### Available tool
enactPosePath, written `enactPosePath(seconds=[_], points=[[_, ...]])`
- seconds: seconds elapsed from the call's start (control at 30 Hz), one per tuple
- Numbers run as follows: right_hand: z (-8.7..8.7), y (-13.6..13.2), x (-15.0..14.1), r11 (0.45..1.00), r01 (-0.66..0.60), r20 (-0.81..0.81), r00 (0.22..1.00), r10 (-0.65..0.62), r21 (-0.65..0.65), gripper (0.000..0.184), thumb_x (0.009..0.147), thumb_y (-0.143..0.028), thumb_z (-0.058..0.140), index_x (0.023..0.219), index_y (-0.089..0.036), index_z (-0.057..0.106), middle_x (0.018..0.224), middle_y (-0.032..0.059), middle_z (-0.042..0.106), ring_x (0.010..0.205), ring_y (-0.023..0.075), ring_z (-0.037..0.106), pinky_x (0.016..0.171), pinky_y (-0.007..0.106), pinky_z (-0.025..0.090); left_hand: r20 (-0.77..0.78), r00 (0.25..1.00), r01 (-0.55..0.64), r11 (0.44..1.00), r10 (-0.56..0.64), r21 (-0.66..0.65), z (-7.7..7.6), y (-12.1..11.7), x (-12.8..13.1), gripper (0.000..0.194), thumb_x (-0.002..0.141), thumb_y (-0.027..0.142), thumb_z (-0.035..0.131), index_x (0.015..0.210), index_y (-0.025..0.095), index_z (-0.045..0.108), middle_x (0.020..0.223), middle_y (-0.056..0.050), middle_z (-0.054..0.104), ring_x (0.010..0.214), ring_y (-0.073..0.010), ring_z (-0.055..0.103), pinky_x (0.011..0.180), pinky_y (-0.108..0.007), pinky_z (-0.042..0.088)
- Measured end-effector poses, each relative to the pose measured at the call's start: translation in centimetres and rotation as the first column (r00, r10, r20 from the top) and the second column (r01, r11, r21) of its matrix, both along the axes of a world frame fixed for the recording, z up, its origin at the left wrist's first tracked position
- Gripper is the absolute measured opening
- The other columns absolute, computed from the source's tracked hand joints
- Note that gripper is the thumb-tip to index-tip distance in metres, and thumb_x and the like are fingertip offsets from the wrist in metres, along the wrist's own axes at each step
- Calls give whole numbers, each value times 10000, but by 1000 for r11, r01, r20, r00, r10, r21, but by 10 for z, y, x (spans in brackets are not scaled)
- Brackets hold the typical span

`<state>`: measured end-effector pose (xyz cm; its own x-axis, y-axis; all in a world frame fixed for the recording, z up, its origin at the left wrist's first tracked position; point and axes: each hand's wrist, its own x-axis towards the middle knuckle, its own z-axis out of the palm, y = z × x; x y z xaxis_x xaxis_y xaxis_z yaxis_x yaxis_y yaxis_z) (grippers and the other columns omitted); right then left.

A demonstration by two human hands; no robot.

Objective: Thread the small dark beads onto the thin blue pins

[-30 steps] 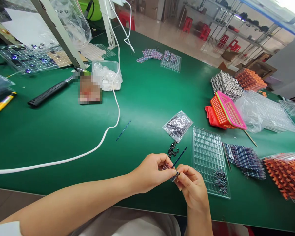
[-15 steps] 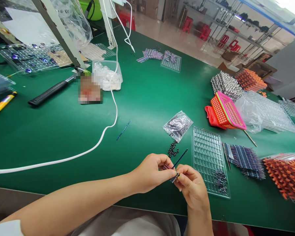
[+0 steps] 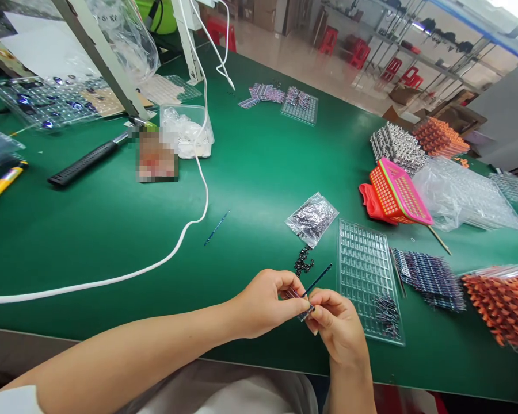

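Note:
My left hand (image 3: 267,303) is closed around several thin patterned strips. One dark blue strip (image 3: 318,279) sticks out from it, up and to the right. My right hand (image 3: 341,330) meets it, thumb and forefinger pinched at the lower end of the strips (image 3: 306,313). What lies between those fingertips is tiny, dark and mostly hidden. Just beyond the hands lies a loose pile of small black pieces (image 3: 303,261), by a clear bag (image 3: 313,218) of dark bits. Right of my right hand is a clear compartment tray (image 3: 362,259) with a heap of small dark parts (image 3: 387,316).
Stacked blue strips (image 3: 429,279) and orange pieces (image 3: 501,302) lie to the right, behind them a pink-and-orange basket (image 3: 399,192). A white cable (image 3: 168,256) crosses the green table (image 3: 259,172). Left are a black-handled hammer (image 3: 86,164), a plastic tub (image 3: 194,152) and a single blue strip (image 3: 217,227).
The protruding blue strip has tipped slightly to the right. My right fingertips have shifted a little at the strips' end; both hands otherwise stay in place.

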<state>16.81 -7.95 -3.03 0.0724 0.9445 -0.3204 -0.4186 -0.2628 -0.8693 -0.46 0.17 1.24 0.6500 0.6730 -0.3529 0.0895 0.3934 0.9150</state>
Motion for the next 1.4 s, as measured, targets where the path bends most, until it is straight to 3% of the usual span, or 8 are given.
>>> enactPosePath(seconds=[0.83,1.4], points=[[0,0,1,994,-46,111,993,35,98,93,732,-271,829,768,-202,779,689,2,636,512,103,601,437,202,502,-2,999,52,995,-52,85,-8,0,0,94,734,227,658,707,143,623,676,-1,625,671,-143,559,651,-260,441],[-3,-2,2,992,-51,116,993,37,117,58,756,-244,810,790,-209,779,702,-3,628,524,89,600,450,187,497,28,998,59,998,-59,31,-9,2,1,103,718,230,670,715,141,618,663,-1,626,659,-139,563,650,-254,444]])
